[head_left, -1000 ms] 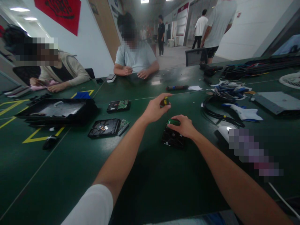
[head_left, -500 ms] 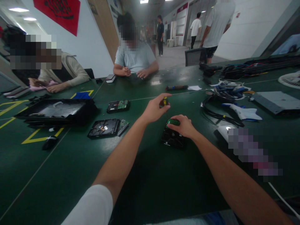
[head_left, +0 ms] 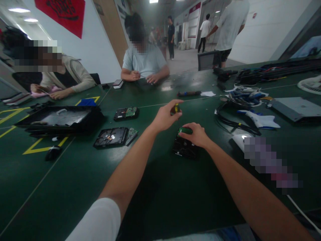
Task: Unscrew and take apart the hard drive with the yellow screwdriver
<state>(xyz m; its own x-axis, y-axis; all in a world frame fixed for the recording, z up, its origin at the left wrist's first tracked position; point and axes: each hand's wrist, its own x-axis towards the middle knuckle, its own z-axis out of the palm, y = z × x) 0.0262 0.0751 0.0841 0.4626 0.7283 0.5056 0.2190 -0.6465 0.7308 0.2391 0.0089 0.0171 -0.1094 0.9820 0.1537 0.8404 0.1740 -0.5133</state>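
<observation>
My left hand (head_left: pixel 164 117) is closed around the black and yellow handle of a screwdriver (head_left: pixel 177 108). Its thin shaft is hard to make out and seems to point down at the hard drive (head_left: pixel 184 149) below. With its fingers bent over the far right part of that drive, my right hand (head_left: pixel 199 134) grips it against the table. A green circuit board (head_left: pixel 185 131) shows at the drive's far end, partly covered by the fingers. Left of my left forearm lie another hard drive (head_left: pixel 110 137), a loose circuit board (head_left: pixel 131 136) beside it, and a farther drive (head_left: pixel 126 113) with its board showing.
A black tray (head_left: pixel 100 117) stands on the green table at left. To the right are a cable bundle (head_left: pixel 240 97), a glove (head_left: pixel 263 119), a grey metal box (head_left: pixel 291 108) and a white power strip (head_left: pixel 240 142). Two people sit across the table; others stand behind.
My hands, the screwdriver and the hard drive hold nearly the same place. In the background, the standing people have shifted slightly.
</observation>
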